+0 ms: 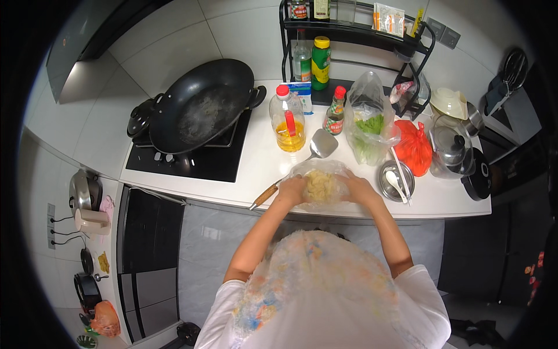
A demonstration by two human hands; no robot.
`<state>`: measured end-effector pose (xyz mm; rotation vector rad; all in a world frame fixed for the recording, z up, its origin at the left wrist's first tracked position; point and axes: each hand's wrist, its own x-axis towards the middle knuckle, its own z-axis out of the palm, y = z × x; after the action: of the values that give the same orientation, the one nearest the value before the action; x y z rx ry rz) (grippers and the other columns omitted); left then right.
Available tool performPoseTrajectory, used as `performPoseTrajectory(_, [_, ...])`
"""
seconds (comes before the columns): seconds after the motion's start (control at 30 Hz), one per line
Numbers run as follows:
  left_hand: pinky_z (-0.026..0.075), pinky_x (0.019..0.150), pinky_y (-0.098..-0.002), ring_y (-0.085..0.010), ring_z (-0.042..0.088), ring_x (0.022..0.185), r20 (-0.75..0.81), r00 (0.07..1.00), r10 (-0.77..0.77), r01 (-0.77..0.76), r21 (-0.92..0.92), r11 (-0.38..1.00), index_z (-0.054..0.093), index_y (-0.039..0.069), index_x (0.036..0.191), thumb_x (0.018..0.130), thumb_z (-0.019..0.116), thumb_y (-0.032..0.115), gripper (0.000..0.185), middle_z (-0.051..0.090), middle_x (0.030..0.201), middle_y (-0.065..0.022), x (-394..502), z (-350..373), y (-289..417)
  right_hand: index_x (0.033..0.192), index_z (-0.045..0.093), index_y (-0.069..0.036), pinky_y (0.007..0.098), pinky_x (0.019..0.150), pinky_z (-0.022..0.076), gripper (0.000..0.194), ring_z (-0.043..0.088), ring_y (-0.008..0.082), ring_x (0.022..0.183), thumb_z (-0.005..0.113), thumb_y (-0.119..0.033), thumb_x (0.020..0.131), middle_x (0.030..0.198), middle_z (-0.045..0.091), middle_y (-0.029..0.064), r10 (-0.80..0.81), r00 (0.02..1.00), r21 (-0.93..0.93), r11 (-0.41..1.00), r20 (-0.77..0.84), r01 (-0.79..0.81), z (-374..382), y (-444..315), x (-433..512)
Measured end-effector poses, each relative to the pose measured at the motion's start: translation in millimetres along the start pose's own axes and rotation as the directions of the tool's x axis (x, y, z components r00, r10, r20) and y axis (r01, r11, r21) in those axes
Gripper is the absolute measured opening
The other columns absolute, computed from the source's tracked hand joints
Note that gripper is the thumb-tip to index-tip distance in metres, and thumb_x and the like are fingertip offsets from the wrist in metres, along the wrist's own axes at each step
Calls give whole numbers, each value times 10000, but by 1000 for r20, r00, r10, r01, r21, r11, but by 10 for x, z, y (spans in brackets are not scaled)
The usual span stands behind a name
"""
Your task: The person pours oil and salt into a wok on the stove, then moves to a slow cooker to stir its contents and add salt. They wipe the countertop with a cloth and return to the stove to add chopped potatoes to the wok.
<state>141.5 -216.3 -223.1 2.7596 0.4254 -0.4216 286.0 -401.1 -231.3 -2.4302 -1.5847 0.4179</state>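
A clear plastic bag (328, 167) lies opened out at the counter's front edge. Inside it sits a pale yellow clump of food (320, 186), which looks like noodles. My left hand (292, 190) grips the bag's left side, and my right hand (358, 188) has hold of its right side; the bag partly hides the fingers of both. Just behind the bag rests a metal wok spatula (323, 143). Its wooden handle (265, 195) comes out on the left beside my left wrist. To the right of my right hand stands a metal bowl (383, 185) with a white spoon (394, 183) and chopsticks (402, 174).
A large black wok (205, 104) sits tilted on the cooktop (187, 168) at left. An oil bottle (287, 131), a sauce bottle (335, 115) and a bag of greens (370, 126) stand behind. Further right are a red bag (414, 150) and a lidded pot (449, 155). A black rack (362, 35) backs the counter.
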Motion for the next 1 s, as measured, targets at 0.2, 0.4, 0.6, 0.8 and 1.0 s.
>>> performPoseTrajectory(0.2, [501,641,-404,-299,619,760,-251,968,-22,26,12,1000,589,84,920,734,644,251,256,583,946,-104,174,275,-42,967,638,-95,379,727,482,235,599,271,853,626,-197,756,978,601,124,222,895,413,909,-386,-47,-620,-372,-395])
performPoseTrajectory(0.4, [504,617,-402,-300,621,749,-316,947,-57,62,7,998,583,85,925,677,670,214,293,576,925,-106,257,487,-49,852,631,-57,356,693,479,143,560,260,834,534,-60,747,857,562,93,-89,944,232,958,-319,169,169,-654,228])
performPoseTrajectory(0.6, [505,632,-403,-302,618,764,-285,958,-38,33,-21,999,576,106,944,667,691,220,321,569,938,-96,156,443,-138,791,657,-73,357,729,472,131,510,266,894,569,-64,694,917,537,82,-129,912,17,989,-389,147,680,-343,476])
performPoseTrajectory(0.8, [499,625,-407,-294,614,763,-309,948,70,-98,-75,992,572,120,941,679,699,220,308,549,962,-78,150,390,-194,850,637,-39,320,779,470,115,551,252,932,549,-87,794,988,594,114,192,928,659,748,-320,73,562,-200,372])
performPoseTrajectory(1.0, [502,613,-377,-254,614,748,-277,942,189,-210,-49,976,594,118,902,682,698,213,262,522,991,-56,276,419,-142,1083,469,-16,390,886,459,265,559,291,1017,500,-166,867,1099,559,182,362,926,868,-488,109,89,396,-216,207])
